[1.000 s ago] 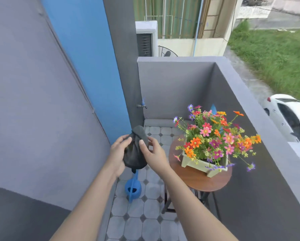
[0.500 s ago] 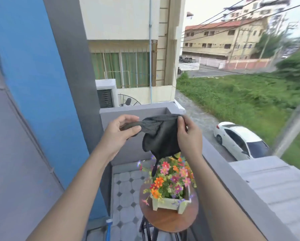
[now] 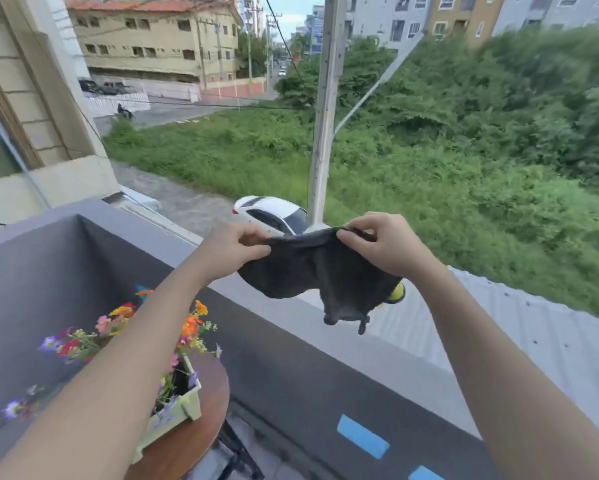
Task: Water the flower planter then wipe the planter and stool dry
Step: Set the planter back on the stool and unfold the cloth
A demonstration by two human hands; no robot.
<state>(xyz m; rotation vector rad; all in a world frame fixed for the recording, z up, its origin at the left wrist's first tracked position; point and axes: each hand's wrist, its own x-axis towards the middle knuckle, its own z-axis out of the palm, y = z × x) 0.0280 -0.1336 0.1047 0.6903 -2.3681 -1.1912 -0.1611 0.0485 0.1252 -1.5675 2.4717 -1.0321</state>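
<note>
A dark grey cloth [image 3: 320,271] hangs spread between my two hands above the balcony wall's top edge. My left hand [image 3: 234,245] pinches its left corner and my right hand [image 3: 383,242] pinches its right corner. Below left, the pale green planter [image 3: 182,408] full of colourful flowers [image 3: 118,327] stands on the round brown wooden stool [image 3: 194,438]. My left forearm crosses in front of the planter and hides much of it. The watering can is out of view.
The grey balcony wall [image 3: 291,368] runs diagonally from upper left to lower right, with blue tape patches [image 3: 362,441] on its inner face. Beyond it lie a corrugated roof [image 3: 533,341], a white car [image 3: 274,214], a pole [image 3: 324,109] and grass.
Both hands rose and moved right with the cloth, out over the wall's top, and stretched it wider. My view swung up and right, so the planter now sits at the lower left.
</note>
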